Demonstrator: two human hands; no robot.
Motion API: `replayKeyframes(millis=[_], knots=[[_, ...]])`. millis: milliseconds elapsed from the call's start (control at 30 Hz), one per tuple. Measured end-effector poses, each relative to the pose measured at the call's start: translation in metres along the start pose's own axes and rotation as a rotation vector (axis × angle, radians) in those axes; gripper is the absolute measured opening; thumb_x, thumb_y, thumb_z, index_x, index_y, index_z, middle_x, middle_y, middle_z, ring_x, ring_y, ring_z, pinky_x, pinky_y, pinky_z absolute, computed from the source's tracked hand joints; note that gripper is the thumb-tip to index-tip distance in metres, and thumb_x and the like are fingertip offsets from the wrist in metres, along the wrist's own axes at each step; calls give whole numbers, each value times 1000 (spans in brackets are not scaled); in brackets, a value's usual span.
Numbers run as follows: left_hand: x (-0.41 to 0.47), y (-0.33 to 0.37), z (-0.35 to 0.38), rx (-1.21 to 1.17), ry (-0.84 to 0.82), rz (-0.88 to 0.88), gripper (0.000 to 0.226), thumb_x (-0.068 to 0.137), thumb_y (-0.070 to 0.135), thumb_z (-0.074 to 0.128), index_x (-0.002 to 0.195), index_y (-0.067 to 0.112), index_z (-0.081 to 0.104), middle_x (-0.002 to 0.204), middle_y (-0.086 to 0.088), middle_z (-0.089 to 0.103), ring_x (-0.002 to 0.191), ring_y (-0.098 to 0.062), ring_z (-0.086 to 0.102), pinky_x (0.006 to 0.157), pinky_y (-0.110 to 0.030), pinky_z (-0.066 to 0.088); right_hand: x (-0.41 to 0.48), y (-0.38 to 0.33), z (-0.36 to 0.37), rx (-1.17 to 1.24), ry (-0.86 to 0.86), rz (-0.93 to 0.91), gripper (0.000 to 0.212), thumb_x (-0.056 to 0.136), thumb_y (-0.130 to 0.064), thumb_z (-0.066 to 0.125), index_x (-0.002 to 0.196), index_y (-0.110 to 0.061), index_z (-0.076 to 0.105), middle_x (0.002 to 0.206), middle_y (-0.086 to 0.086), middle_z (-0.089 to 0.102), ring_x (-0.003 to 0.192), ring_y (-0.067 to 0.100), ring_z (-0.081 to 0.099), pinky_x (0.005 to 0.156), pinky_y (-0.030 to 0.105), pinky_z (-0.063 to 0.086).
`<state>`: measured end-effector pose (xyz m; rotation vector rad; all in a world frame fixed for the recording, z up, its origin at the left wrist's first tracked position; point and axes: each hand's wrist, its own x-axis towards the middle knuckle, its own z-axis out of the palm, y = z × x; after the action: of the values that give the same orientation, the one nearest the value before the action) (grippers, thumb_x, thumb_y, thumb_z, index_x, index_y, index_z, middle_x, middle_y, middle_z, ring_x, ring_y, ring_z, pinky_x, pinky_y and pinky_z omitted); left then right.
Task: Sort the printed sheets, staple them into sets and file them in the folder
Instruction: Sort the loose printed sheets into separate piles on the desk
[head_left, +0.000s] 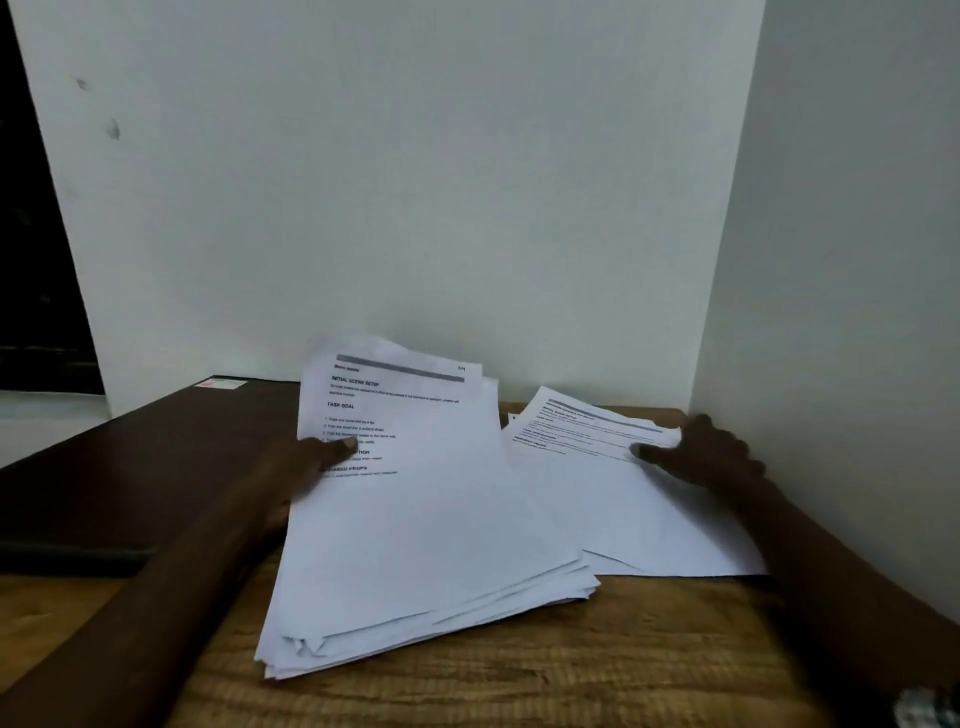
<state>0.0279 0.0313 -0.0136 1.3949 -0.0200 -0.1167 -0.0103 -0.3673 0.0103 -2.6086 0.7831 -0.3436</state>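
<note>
A thick stack of printed sheets (415, 530) lies in the middle of the wooden table (519, 665), its far end lifted. My left hand (306, 462) grips the stack's left edge, thumb on the top page over the printed text. To the right lies a smaller pile of printed sheets (613, 493). My right hand (701, 457) holds the far right corner of this smaller pile, thumb on top of the page. A dark folder (135, 467) lies flat on the left of the table.
White walls stand close behind the table and along its right side, forming a corner. A small white label (221, 384) sits on the folder's far edge. Bare wood shows at the table's front.
</note>
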Motion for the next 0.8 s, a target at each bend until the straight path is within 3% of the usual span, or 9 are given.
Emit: replayKeyframes(millis=[67, 133, 200, 267, 400, 533, 667, 733, 800], knots=[[8, -4, 0, 19, 8, 22, 31, 93, 8, 60, 123, 0, 60, 103, -18, 74, 82, -33, 74, 62, -41, 61, 4, 7, 1, -29, -37, 47, 109, 60, -75, 73, 139, -9, 36, 141, 16, 47, 130, 39, 41, 107, 46, 35], [13, -7, 2, 45, 18, 46, 23, 95, 6, 57, 117, 1, 61, 88, -11, 77, 69, -26, 75, 51, -33, 59, 5, -4, 9, -3, -59, -24, 127, 47, -80, 76, 145, -12, 31, 143, 12, 46, 130, 37, 44, 104, 45, 39], [12, -8, 1, 72, 40, 52, 25, 93, 7, 60, 118, 1, 62, 97, -15, 76, 72, -27, 75, 53, -33, 59, 8, -19, 19, 38, -99, -65, 120, 60, -59, 83, 147, -3, 23, 143, 16, 46, 129, 36, 45, 103, 43, 42], [11, -8, -1, 101, 59, 61, 31, 91, 11, 64, 121, 1, 63, 111, -21, 71, 80, -32, 74, 59, -36, 61, 10, -28, 20, 58, -95, -86, 104, 68, -44, 84, 142, 0, 25, 141, 19, 46, 128, 36, 46, 103, 43, 42], [6, -6, 2, 76, 19, 51, 33, 93, 9, 62, 124, -1, 61, 117, -24, 68, 91, -38, 70, 72, -42, 59, 9, -17, 16, -60, -74, -22, 112, 65, -72, 72, 146, -11, 26, 150, 17, 33, 137, 38, 33, 109, 47, 29], [-2, -5, 12, -10, -107, 104, 40, 68, 17, 82, 104, 8, 67, 98, -18, 75, 71, -26, 75, 52, -34, 59, 12, -15, 18, -27, -91, -103, 117, 57, -80, 70, 145, -12, 32, 144, 12, 45, 132, 34, 43, 106, 42, 37], [-6, -7, 14, -37, -118, 78, 23, 94, 3, 56, 116, 7, 64, 102, -15, 76, 80, -29, 75, 61, -40, 62, 7, -30, 20, 79, -196, -315, 92, 68, -56, 79, 140, -12, 42, 137, 4, 52, 125, 24, 49, 98, 33, 43], [-7, -7, 16, 1, -65, 65, 27, 94, 5, 58, 120, 6, 63, 111, -19, 72, 84, -31, 75, 68, -43, 63, -1, -37, 20, 260, -240, -363, 83, 65, -38, 86, 132, -9, 47, 129, 4, 55, 118, 24, 54, 92, 35, 46], [-9, -4, 15, 7, -54, 65, 29, 90, 14, 66, 117, 7, 64, 111, -19, 72, 88, -33, 73, 72, -46, 62, -6, -43, 22, 491, -327, -446, 71, 58, -26, 85, 121, -10, 58, 117, 5, 67, 106, 24, 64, 92, 46, 52]])
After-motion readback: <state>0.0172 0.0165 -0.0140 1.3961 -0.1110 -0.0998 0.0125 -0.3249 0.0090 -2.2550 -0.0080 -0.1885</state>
